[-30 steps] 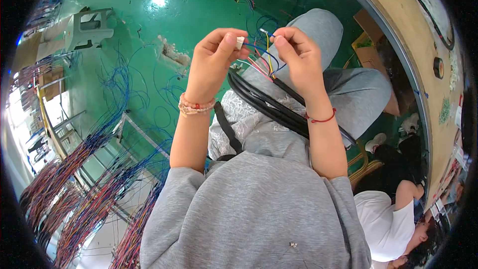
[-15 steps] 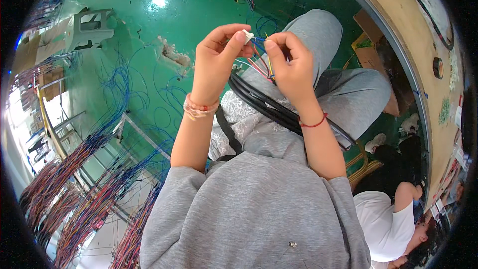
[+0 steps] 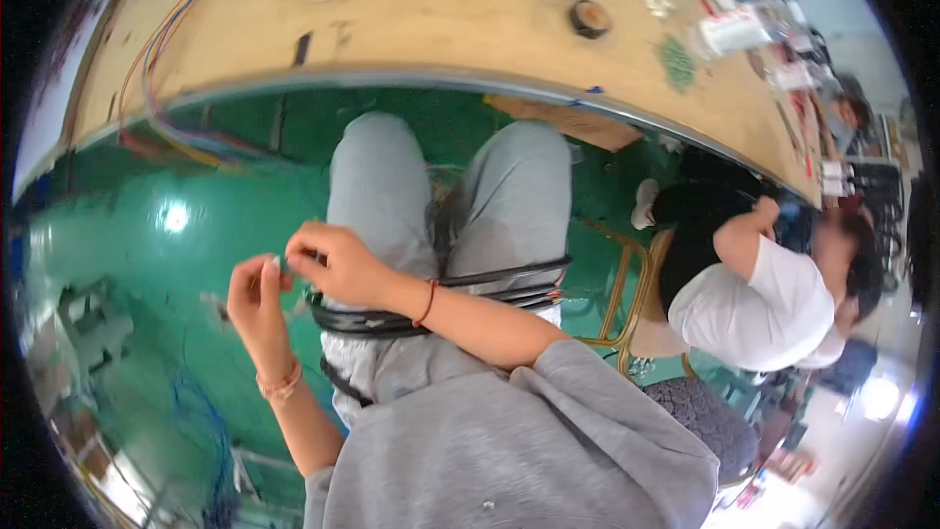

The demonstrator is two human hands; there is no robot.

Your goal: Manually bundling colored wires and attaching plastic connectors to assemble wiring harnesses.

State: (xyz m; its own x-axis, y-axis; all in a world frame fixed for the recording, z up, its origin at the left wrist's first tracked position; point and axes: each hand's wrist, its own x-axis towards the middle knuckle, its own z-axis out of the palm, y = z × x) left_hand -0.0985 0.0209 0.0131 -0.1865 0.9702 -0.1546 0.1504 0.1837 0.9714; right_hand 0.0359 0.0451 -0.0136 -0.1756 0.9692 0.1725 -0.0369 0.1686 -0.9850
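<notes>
Cables, black [image 3: 367, 323], lay across grey-clad legs [image 3: 382, 201], left hand [image 3: 257, 306] beyond and right hand [image 3: 341, 263] near their left end, fingertips nearly meeting, whether clamped I couldn't tell, my view just swung toward the bench [image 3: 441, 29] ahead of them, leaving handwork hard to verify.

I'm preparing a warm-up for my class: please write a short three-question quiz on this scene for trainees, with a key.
1. True or false: the black cables lie across the person's lap.
2. Where does the tape roll lie? A) on the floor; B) on the worktable; C) on the lap.
3. Which of the person's hands has the red bracelet at its wrist?

Key: 1. True. 2. B. 3. The right hand.
</notes>
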